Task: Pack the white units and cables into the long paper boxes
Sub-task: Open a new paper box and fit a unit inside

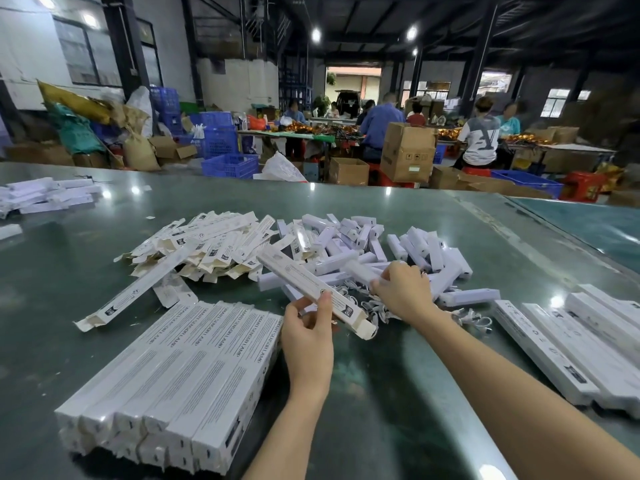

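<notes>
My left hand [310, 327] pinches a long paper box [304, 284] near its open end flap, holding it slanted above the table. My right hand [401, 292] grips a white unit [358, 271] at the near edge of the pile of white units [415, 254]. White cables [370, 306] lie tangled on the table between my hands, partly hidden under them. A heap of empty flat boxes [207, 244] sits to the left of the units.
A stack of packed boxes [173, 375] lies at front left, another row of packed boxes [571, 337] at right. One long open box [138, 289] lies alone. More white boxes [45, 195] sit far left. People work at tables beyond the green table's far edge [311, 185].
</notes>
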{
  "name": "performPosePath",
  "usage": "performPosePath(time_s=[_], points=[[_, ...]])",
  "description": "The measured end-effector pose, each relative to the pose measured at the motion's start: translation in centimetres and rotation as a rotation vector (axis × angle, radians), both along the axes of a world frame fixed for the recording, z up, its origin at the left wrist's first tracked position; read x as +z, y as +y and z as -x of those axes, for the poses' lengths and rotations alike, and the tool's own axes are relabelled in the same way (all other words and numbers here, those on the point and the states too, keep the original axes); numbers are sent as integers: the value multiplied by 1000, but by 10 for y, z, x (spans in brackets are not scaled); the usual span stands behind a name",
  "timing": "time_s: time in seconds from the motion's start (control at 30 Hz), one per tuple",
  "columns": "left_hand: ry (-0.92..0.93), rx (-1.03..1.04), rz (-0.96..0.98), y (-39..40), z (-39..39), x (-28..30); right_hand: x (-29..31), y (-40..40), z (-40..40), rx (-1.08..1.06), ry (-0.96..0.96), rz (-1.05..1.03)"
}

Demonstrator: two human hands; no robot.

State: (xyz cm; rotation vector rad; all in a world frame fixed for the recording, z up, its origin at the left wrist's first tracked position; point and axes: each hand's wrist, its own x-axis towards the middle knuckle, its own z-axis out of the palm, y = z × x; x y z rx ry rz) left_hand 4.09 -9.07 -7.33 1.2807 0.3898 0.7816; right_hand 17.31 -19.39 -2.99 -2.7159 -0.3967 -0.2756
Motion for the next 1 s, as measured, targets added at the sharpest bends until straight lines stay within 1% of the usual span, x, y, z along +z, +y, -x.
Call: performPosePath(time_s=[0.07, 0.2, 0.33, 0.4, 0.47, 0.63, 0.77, 1.0], points=[[11, -10, -18, 0, 0, 0, 2, -9, 7, 14, -35, -197], [36, -18, -59, 0, -1, -2, 5, -41, 40, 53, -63, -746], [37, -7, -9, -1, -1, 0, -11, -71, 79, 72, 111, -1107], [26, -6, 32, -1, -1, 1, -15, -78, 93, 87, 145, -1217], [10, -23, 45, -2, -2, 1, -15, -80, 99, 105, 136, -1235], [-45, -74, 96, -1, -5, -1, -16, -77, 100, 202, 131, -1128], [-65, -92, 105, 0, -7, -4, -18, -80, 97, 257, 144, -1111], [-57, -130, 124, -1, -4, 0, -13, -88, 92, 312, 44, -1085]])
